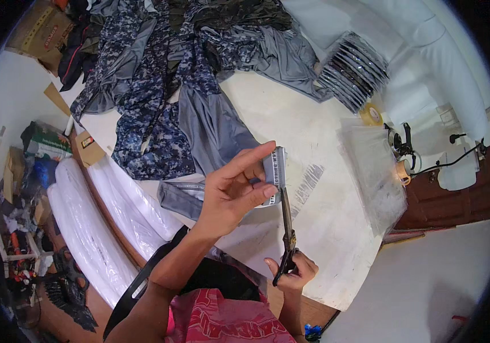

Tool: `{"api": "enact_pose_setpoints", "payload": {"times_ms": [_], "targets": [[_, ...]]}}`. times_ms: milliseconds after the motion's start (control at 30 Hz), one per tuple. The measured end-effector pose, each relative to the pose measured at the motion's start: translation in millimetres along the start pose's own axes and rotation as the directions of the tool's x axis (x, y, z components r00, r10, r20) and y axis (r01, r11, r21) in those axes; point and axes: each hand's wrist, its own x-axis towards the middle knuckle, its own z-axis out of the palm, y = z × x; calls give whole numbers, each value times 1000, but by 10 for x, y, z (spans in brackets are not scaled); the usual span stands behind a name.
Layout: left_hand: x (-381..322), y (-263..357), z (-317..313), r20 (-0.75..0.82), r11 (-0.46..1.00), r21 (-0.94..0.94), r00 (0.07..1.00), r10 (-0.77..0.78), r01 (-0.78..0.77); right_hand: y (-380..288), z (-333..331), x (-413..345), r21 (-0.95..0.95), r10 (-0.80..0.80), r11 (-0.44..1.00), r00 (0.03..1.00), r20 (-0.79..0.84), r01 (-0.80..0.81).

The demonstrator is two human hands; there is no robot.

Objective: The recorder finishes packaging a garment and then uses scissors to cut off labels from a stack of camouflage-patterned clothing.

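Observation:
My left hand (236, 188) pinches the grey waistband (276, 171) of a garment between thumb and fingers; its elastic bears printed writing. In my right hand (294, 272) is a pair of scissors (288, 233) with dark handles, thumb and fingers through the loops. The scissors' blades reach up to the waistband's edge, just beside my left thumb. Whether they are cutting the fabric, I cannot tell. Grey fabric with digital-camouflage panels (155, 145) spreads over the pale table (262, 103) beyond my left hand. Another stretch of printed waistband (180, 193) lies left of my wrist.
More camouflage garments (245, 43) are heaped at the far side. Plastic-wrapped packets (354, 70), a tape roll (370, 115) and clear plastic bags (369, 171) lie at the right. A corded device (403, 141) stands beyond them. White plastic-wrapped rolls (86, 227) lean at the left.

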Motion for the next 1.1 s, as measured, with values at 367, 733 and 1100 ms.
{"api": "enact_pose_setpoints", "payload": {"times_ms": [367, 733, 1100], "targets": [[-39, 78, 120, 71, 969, 223, 993, 95, -109, 34, 12, -6, 17, 8, 1000, 999, -35, -8], [-57, 48, 157, 87, 964, 224, 988, 128, -144, 23, -18, 17, -21, 30, 999, 999, 10, -30], [-61, 43, 194, 158, 951, 257, 979, 131, -169, 98, -11, -59, -1, 17, 1000, 1000, -23, -17]]}}
